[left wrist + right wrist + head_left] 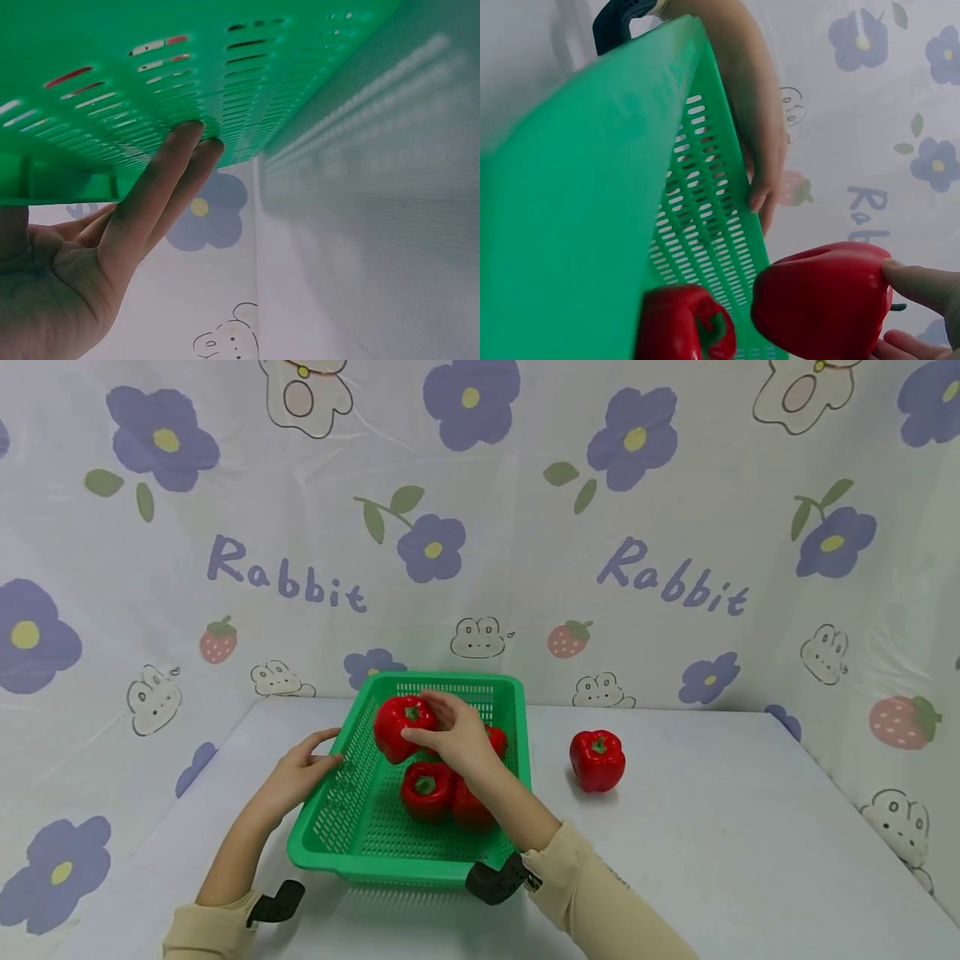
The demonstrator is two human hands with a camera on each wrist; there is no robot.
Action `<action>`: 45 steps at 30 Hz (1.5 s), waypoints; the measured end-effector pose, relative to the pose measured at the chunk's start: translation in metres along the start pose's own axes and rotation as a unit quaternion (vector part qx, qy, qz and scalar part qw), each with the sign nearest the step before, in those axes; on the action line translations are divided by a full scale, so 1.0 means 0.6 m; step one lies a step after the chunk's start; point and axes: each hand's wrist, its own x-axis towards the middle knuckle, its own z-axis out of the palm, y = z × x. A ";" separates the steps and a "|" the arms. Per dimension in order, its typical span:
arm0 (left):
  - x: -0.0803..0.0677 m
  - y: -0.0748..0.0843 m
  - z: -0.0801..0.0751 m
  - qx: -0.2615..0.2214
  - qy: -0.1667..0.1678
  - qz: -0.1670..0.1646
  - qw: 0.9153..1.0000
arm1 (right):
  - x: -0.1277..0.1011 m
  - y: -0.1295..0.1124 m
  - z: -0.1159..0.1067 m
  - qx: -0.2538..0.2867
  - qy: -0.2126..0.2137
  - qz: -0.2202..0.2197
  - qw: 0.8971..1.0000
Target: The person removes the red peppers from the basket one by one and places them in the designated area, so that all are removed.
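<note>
My right hand [461, 739] grips a red bell pepper [401, 727] between thumb and fingers, raised over the left half of a green plastic basket [408, 867]. In the right wrist view, the thumb presses the held bell pepper [821, 300] near its green stem. My left hand [296, 772] holds the basket's left rim, thumb at the edge. In the left wrist view, its fingers [161, 180] reach along the slotted outer wall. Several more red bell peppers [426, 792] lie inside the basket, partly hidden by my right hand and forearm.
Another red bell pepper [597, 761] stands on the white table [720, 827], right of the basket. A white curtain [517, 535] with purple flowers and rabbits hangs behind the table and along its sides. Dark wrist mounts [495, 878] sit at both sleeve cuffs.
</note>
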 end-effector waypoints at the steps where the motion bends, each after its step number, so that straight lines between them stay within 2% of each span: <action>1: 0.000 0.000 0.000 0.000 0.000 0.000 1.000 | -0.003 0.000 -0.005 0.001 0.002 -0.001 1.000; 11: -0.002 0.001 -0.001 0.001 -0.001 -0.003 1.000 | -0.019 -0.005 -0.053 0.001 0.029 -0.011 1.000; 20: -0.003 0.000 0.001 0.003 0.002 0.004 1.000 | -0.033 0.001 -0.113 -0.003 0.049 -0.020 0.999; 29: -0.004 -0.001 0.002 0.004 0.001 0.004 1.000 | -0.042 0.021 -0.177 -0.009 0.081 -0.005 0.997; 36: -0.003 -0.001 0.003 -0.004 -0.004 0.002 1.000 | -0.045 0.028 -0.223 0.009 0.123 0.022 0.992; 45: -0.002 -0.003 0.002 -0.003 -0.001 -0.006 1.000 | -0.069 0.040 -0.288 0.003 0.154 0.037 0.987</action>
